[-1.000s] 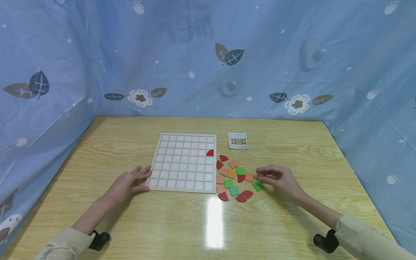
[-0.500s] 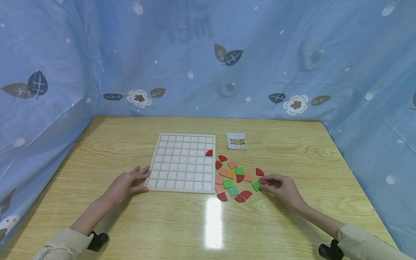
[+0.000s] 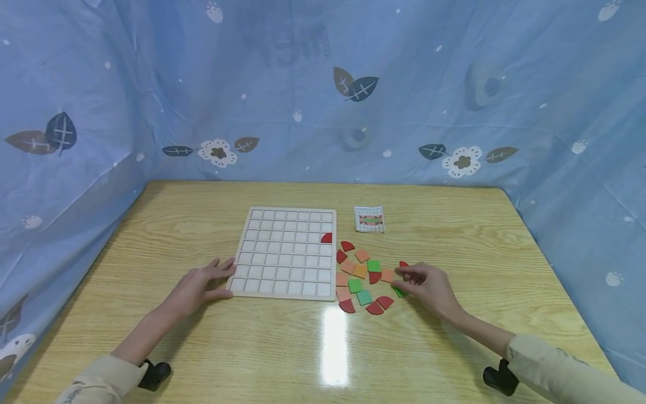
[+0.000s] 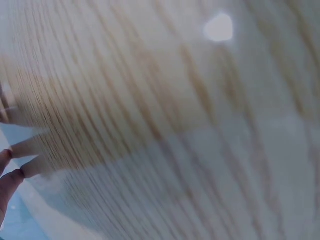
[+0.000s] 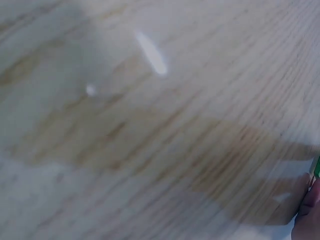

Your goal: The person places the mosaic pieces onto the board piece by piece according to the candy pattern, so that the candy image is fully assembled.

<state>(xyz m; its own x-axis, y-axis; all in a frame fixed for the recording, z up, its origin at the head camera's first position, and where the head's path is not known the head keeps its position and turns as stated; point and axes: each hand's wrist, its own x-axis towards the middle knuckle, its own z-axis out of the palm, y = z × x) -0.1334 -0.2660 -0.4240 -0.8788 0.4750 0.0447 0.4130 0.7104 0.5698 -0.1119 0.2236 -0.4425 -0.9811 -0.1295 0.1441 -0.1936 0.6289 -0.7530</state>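
Note:
My left hand point(image 3: 197, 283) rests at the left edge of a white grid board point(image 3: 284, 287), fingers and thumb spread along the frame. A single red quarter-circle tile point(image 3: 327, 238) sits in a cell by the board's right side. My right hand point(image 3: 429, 287) is over the right end of the loose tiles, its thumb and forefinger apart beside an orange square tile point(image 3: 387, 275). Under it, a green square tile point(image 3: 399, 292) is partly hidden, and another red quarter-circle point(image 3: 404, 264) shows behind the fingers. The right wrist view catches fingertips point(image 5: 306, 212) beside a sliver of green.
Between board and right hand lie several orange, green and red tiles, including a teal-green square point(image 3: 364, 297) and a red quarter-circle point(image 3: 346, 306). A small pattern card point(image 3: 369, 209) lies behind them. Blue patterned cloth point(image 3: 303, 163) hangs behind the wooden table point(image 3: 252, 348).
My right hand has gone from the upper red quarter-circle down to the green square, then slightly left toward the orange square. The left hand and the board stay put.

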